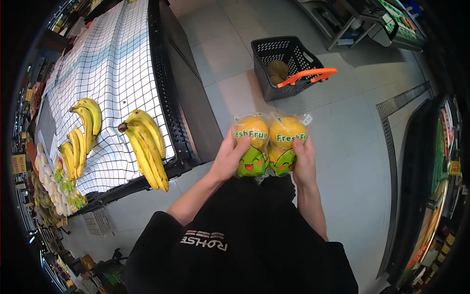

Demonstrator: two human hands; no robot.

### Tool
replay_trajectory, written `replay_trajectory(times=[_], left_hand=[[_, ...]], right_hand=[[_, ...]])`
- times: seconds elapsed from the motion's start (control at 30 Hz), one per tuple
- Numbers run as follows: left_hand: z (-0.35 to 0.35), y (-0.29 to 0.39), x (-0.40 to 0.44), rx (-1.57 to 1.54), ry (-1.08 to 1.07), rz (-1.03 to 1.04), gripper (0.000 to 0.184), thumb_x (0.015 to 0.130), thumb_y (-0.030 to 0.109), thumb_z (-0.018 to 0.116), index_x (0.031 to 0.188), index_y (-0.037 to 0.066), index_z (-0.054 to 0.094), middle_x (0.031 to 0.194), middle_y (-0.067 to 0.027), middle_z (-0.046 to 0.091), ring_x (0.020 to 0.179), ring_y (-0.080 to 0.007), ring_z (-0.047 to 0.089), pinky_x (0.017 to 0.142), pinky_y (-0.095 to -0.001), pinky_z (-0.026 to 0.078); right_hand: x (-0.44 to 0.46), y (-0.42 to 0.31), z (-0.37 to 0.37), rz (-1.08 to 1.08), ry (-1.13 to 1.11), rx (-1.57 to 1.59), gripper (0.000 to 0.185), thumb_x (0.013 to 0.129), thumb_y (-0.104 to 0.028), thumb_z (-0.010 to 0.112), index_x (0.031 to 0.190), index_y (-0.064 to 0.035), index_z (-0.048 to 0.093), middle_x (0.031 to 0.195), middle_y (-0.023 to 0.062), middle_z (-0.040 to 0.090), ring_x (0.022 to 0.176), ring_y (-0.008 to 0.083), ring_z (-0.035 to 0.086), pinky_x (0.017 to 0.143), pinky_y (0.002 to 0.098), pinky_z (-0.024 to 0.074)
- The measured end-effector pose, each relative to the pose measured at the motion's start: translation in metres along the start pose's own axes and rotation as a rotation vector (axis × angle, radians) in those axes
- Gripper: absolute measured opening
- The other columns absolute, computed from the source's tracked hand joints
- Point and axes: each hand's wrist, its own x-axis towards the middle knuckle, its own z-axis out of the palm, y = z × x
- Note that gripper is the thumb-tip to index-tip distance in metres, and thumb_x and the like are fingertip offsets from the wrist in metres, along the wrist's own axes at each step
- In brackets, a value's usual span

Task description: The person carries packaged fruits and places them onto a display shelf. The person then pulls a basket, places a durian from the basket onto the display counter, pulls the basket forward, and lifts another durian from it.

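Note:
Two clear plastic bags of round yellow-orange fruit are held up in front of my chest, side by side. Each is printed "FreshFruit" with a green smiling cartoon face. My left hand (229, 158) is closed around the left bag of fruit (251, 147), thumb across its front. The right bag of fruit (283, 146) is gripped by my right hand (305, 161) along its outer side. The bags appear to touch in the middle. Fingers behind them are hidden, and the exact kind of fruit cannot be told.
On the floor ahead stands a black shopping basket (267, 84) with an orange handle (307, 73) and brown round items (277, 70) inside. At left, bananas (146, 147) lie on a checked cloth (117, 63) over a black-edged display stand (183, 139). A dark display case (416, 176) runs along the right.

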Motion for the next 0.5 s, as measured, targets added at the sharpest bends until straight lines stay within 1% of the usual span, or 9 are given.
replay_trajectory(times=[0.1, 0.2, 0.23, 0.3, 0.4, 0.5], left_hand=[[0.024, 0.008, 0.033, -0.107, 0.044, -0.08, 0.049, 0.098, 0.027, 0.044, 0.136, -0.001, 0.032, 0.129, -0.0118, 0.048, 0.118, -0.0188, 0.048, 0.101, -0.0338, 0.038], [0.037, 0.012, 0.057, -0.146, 0.103, -0.118, 0.047, 0.099, 0.028, 0.042, 0.135, -0.001, 0.034, 0.127, -0.0124, 0.05, 0.115, -0.019, 0.051, 0.098, -0.0337, 0.042], [0.04, 0.013, 0.064, -0.184, 0.156, -0.154, 0.046, 0.098, 0.029, 0.044, 0.132, -0.001, 0.038, 0.123, -0.0124, 0.054, 0.11, -0.0192, 0.056, 0.093, -0.0333, 0.046], [0.043, 0.015, 0.073, -0.171, 0.233, -0.173, 0.046, 0.098, 0.03, 0.045, 0.13, -0.001, 0.04, 0.12, -0.0118, 0.055, 0.107, -0.0187, 0.057, 0.09, -0.0327, 0.048], [0.039, 0.02, 0.084, -0.172, 0.343, -0.185, 0.046, 0.098, 0.031, 0.046, 0.129, -0.002, 0.041, 0.117, -0.0112, 0.057, 0.104, -0.0182, 0.059, 0.088, -0.0324, 0.049], [0.036, 0.023, 0.094, -0.239, 0.378, -0.169, 0.046, 0.098, 0.032, 0.046, 0.129, -0.001, 0.041, 0.117, -0.0112, 0.057, 0.104, -0.0178, 0.059, 0.088, -0.0323, 0.05]], right_hand=[[0.039, -0.022, -0.024, 0.118, -0.019, 0.176, 0.05, 0.097, -0.018, 0.045, 0.14, 0.0025, 0.03, 0.13, 0.0129, 0.048, 0.12, 0.0195, 0.046, 0.102, 0.0327, 0.0357], [0.063, -0.032, -0.041, 0.157, -0.08, 0.132, 0.049, 0.099, -0.025, 0.038, 0.137, 0.0036, 0.034, 0.134, 0.0141, 0.046, 0.123, 0.0212, 0.045, 0.104, 0.034, 0.0344], [0.073, -0.036, -0.046, 0.181, -0.106, 0.132, 0.048, 0.099, -0.023, 0.04, 0.138, 0.0034, 0.033, 0.133, 0.0134, 0.047, 0.122, 0.0201, 0.046, 0.103, 0.033, 0.0354], [0.09, -0.041, -0.05, 0.236, -0.161, 0.141, 0.049, 0.098, -0.018, 0.043, 0.14, 0.003, 0.03, 0.131, 0.012, 0.048, 0.118, 0.0179, 0.048, 0.1, 0.0311, 0.0374], [0.117, -0.042, -0.048, 0.236, -0.271, 0.032, 0.046, 0.098, -0.017, 0.046, 0.137, 0.0028, 0.035, 0.123, 0.0097, 0.054, 0.11, 0.0145, 0.053, 0.094, 0.028, 0.0425], [0.144, -0.045, -0.04, 0.327, -0.289, 0.028, 0.041, 0.097, -0.016, 0.049, 0.132, 0.0025, 0.04, 0.113, 0.0073, 0.059, 0.101, 0.011, 0.056, 0.086, 0.0253, 0.046]])
